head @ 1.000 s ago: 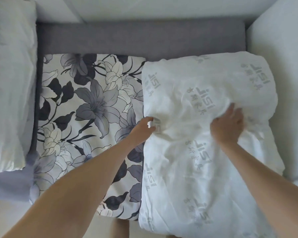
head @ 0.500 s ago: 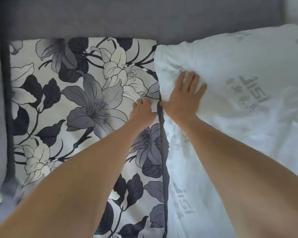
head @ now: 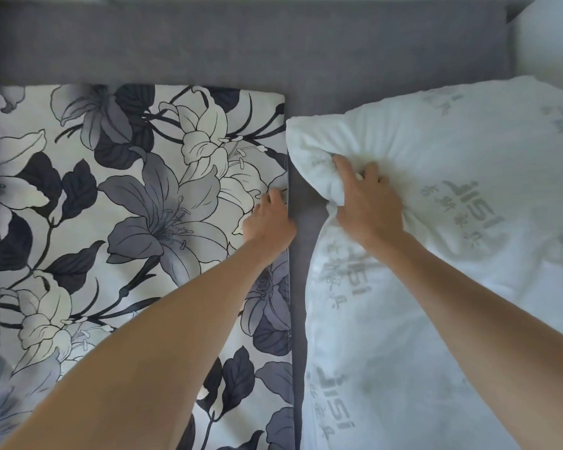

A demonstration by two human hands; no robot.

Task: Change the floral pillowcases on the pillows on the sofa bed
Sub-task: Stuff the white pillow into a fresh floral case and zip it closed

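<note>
Floral pillowcase (head: 137, 206) lies flat on the grey sofa bed (head: 241, 47); left hand (head: 268, 222) seems to pinch its right edge. Right hand (head: 368, 206) grips the bare white pillow (head: 452, 151) corner, just beside.

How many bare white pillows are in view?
1: the white pillow lies right of the flat floral pillowcase, gripped by the right hand. Others may be out of frame.
</note>
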